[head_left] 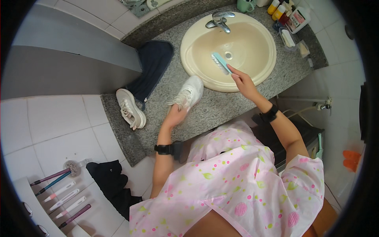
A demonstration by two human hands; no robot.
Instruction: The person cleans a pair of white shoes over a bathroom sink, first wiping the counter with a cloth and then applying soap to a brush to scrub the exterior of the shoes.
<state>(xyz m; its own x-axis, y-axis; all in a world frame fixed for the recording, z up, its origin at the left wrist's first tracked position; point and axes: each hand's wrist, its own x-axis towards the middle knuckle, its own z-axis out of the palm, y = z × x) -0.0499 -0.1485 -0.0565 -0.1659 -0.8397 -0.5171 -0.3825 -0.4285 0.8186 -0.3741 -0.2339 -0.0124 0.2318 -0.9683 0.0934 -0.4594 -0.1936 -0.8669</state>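
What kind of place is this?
Probably a bathroom or washroom: there's an oval cream sink with a curved chrome faucet set in a speckled grey stone counter, plus glossy white square wall tiles.

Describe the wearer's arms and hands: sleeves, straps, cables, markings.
Left hand and right hand: no gloves. Each wrist has a black strap with a bulky dark module: left strap, right strap. No cables seen on them. Forearms uncovered; the loose right sleeve is pale pink with pink dots and green leaf shapes.
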